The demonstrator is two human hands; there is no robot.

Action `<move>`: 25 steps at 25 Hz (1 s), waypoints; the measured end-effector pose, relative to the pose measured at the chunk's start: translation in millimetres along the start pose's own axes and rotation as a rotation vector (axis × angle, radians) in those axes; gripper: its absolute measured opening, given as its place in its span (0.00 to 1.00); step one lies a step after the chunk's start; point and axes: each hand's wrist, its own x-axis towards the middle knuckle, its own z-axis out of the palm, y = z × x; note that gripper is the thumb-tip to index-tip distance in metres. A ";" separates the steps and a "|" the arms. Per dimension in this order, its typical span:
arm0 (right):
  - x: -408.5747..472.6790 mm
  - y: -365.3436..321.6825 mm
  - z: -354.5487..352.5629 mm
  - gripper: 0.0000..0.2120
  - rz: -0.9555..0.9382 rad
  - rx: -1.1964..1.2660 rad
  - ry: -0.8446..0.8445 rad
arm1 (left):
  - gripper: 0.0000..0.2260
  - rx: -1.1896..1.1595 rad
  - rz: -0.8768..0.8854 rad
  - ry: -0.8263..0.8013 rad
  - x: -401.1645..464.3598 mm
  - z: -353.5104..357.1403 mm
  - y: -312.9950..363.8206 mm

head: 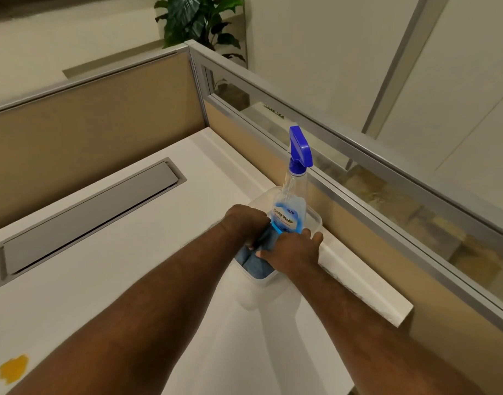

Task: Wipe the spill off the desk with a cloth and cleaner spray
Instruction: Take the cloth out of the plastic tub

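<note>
A clear plastic container (317, 220) stands on the white desk (147, 269) by the right partition. Inside it a spray bottle (291, 206) with a blue trigger head and blue liquid stands upright, with a folded blue cloth (254, 263) beside it. My left hand (246, 220) reaches into the container, its fingers curled down onto the cloth. My right hand (294, 252) rests over the container's near right side, thumb on the cloth and fingers at the rim near the bottle's base. A yellow spill (13, 369) lies on the desk at the lower left.
A grey cable-tray lid (88, 218) is set into the desk at the left. Tan partition panels (96, 132) with metal frames close the back and right sides, the right one topped with glass. A white raised ledge (358, 283) runs along the right edge. A plant (199, 21) stands behind.
</note>
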 end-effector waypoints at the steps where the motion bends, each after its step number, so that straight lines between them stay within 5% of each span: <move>1: 1.7 -0.7 -0.6 0.36 0.004 0.011 -0.017 | 0.22 -0.011 -0.004 -0.001 1.6 0.5 0.8; 6: 9.9 -2.8 -6.8 0.35 0.045 0.092 -0.099 | 0.16 -0.137 -0.075 0.023 5.3 -0.7 6.7; 12: -1.4 -3.2 -14.4 0.38 0.081 0.224 0.019 | 0.15 -0.041 -0.050 0.138 -16.1 -10.3 0.3; 17: -24.0 -8.3 -32.4 0.35 0.021 0.340 0.127 | 0.19 -0.293 0.016 0.326 -54.7 -13.3 -23.7; 21: -51.2 -10.0 -52.4 0.27 -0.116 0.574 0.339 | 0.17 -0.564 -0.020 0.613 -106.5 0.0 -37.5; 25: -74.2 -25.5 -80.3 0.23 -0.341 0.689 0.595 | 0.21 -0.940 -0.177 1.177 -152.8 31.1 -26.3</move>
